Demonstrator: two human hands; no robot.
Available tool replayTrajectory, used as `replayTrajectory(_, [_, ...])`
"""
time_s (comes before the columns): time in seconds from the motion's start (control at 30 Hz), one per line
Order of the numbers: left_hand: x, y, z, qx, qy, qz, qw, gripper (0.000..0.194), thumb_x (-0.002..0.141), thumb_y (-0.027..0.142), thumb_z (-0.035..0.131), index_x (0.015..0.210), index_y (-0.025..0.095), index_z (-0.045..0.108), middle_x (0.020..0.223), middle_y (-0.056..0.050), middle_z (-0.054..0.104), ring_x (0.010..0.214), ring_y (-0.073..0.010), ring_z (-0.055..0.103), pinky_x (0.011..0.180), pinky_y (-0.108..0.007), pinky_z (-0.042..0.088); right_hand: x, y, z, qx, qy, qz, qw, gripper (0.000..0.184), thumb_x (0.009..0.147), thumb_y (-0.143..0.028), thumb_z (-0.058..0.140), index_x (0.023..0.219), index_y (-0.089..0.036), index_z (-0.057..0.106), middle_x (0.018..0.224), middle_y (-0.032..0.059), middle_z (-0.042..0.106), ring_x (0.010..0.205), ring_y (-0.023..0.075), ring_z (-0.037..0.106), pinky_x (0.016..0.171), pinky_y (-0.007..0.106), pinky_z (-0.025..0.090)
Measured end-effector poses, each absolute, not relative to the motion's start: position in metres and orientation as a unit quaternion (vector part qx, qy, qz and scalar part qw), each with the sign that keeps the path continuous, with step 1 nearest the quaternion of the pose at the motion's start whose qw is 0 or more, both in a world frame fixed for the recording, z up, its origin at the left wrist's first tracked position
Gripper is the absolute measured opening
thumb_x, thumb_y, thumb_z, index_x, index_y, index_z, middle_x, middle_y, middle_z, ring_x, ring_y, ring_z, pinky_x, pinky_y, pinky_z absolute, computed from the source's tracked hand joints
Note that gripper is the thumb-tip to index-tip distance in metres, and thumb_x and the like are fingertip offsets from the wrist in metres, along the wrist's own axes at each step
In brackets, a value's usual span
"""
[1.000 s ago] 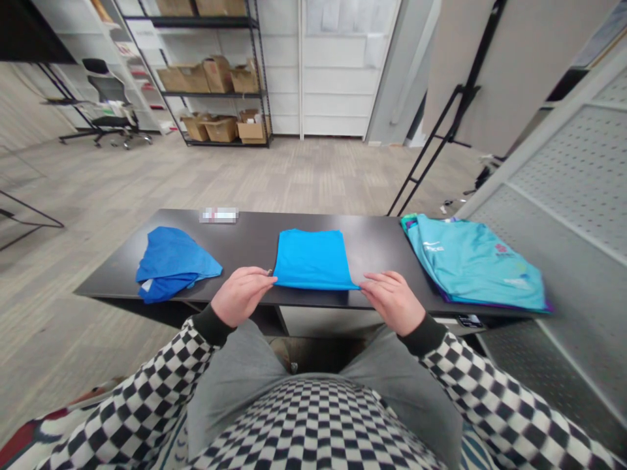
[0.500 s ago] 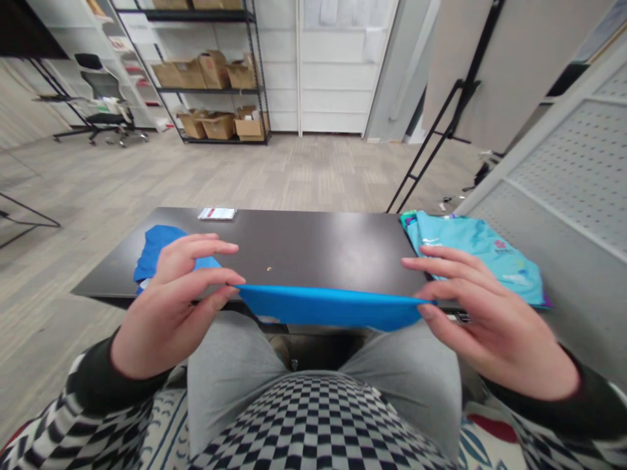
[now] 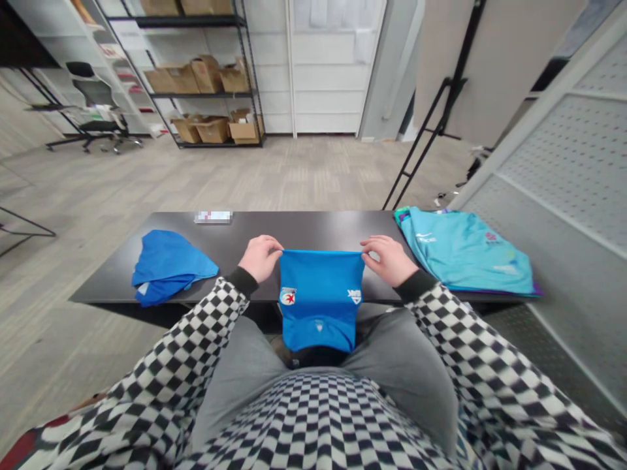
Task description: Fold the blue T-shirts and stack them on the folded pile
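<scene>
A folded blue jersey (image 3: 319,274) hangs between my hands, stretched along its far edge. White prints show near its two sides, and its collar end droops over the near table edge towards my lap. My left hand (image 3: 262,256) pinches the far left corner. The far right corner is pinched in my right hand (image 3: 389,259). Both hands are over the dark table (image 3: 313,230). To the left lies a crumpled darker blue garment (image 3: 169,264). On the right, light-blue shirts (image 3: 470,251) lie flat in a stack, with purple and green edges showing underneath.
A small white-and-red flat item (image 3: 213,217) sits at the table's far left edge. A perforated panel (image 3: 553,189) rises close on the right. Beyond the table stand a shelf with cardboard boxes (image 3: 213,129), an office chair (image 3: 95,108) and a black stand (image 3: 426,130).
My hands have reached forward and away from my body, taking the blue jersey out over the table. Its printed face now shows, where before only a narrow strip was visible.
</scene>
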State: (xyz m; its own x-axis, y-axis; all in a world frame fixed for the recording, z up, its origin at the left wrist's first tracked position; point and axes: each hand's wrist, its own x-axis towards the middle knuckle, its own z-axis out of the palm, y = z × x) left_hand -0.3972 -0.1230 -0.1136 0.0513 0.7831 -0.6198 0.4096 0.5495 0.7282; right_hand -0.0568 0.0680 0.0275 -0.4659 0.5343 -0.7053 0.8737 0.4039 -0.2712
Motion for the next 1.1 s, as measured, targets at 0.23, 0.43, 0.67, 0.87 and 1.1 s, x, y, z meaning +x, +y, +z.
replayTrajectory(0.23, [-0.355,-0.102,-0.174,0.399,0.672,0.053,0.621,0.022,0.099,0.030,0.069,0.104,0.026,0.089,0.133,-0.011,0.077,0.132,-0.0323,0.062,0.124,-0.048,0.049,-0.054,0.062,-0.029,0.464,0.741,-0.264,0.408,0.025,0.108,-0.028,0.059,0.112,-0.022,0.083,0.141,0.0145,0.079,0.138,0.0358,0.062,0.115,0.054,0.048])
replayTrajectory(0.43, [-0.343,-0.095,-0.197,0.396,0.667,0.016,0.631,0.021,0.099,0.037,0.072,0.108,0.029,0.090,0.137,-0.010,0.077,0.134,-0.0361,0.060,0.120,-0.052,0.048,-0.048,0.063,-0.057,0.462,0.719,-0.247,0.457,0.030,0.112,-0.032,0.055,0.118,-0.021,0.082,0.138,0.0165,0.077,0.133,0.0349,0.061,0.110,0.049,0.046])
replayTrajectory(0.67, [-0.337,-0.076,-0.224,0.382,0.670,-0.007,0.636,0.025,0.103,0.042,0.068,0.112,0.032,0.088,0.129,-0.008,0.083,0.133,-0.0395,0.059,0.120,-0.059,0.042,-0.044,0.071,-0.090,0.464,0.732,-0.226,0.445,0.036,0.115,-0.035,0.051,0.124,-0.020,0.083,0.134,0.0177,0.075,0.128,0.0353,0.061,0.109,0.050,0.045])
replayTrajectory(0.87, [-0.333,-0.058,-0.253,0.366,0.684,-0.005,0.631,0.027,0.105,0.047,0.067,0.116,0.034,0.088,0.128,-0.007,0.084,0.134,-0.0396,0.061,0.121,-0.059,0.040,-0.040,0.092,-0.124,0.479,0.726,-0.223,0.441,0.036,0.116,-0.037,0.052,0.124,-0.022,0.084,0.131,0.0166,0.075,0.125,0.0348,0.060,0.109,0.050,0.044])
replayTrajectory(1.1, [-0.329,-0.042,-0.293,0.344,0.704,-0.002,0.622,0.028,0.105,0.047,0.066,0.115,0.035,0.089,0.129,-0.005,0.085,0.134,-0.0379,0.065,0.122,-0.057,0.040,-0.034,0.120,-0.172,0.528,0.689,-0.251,0.428,0.026,0.110,-0.037,0.063,0.120,-0.025,0.085,0.125,0.0135,0.076,0.120,0.0324,0.064,0.107,0.047,0.049])
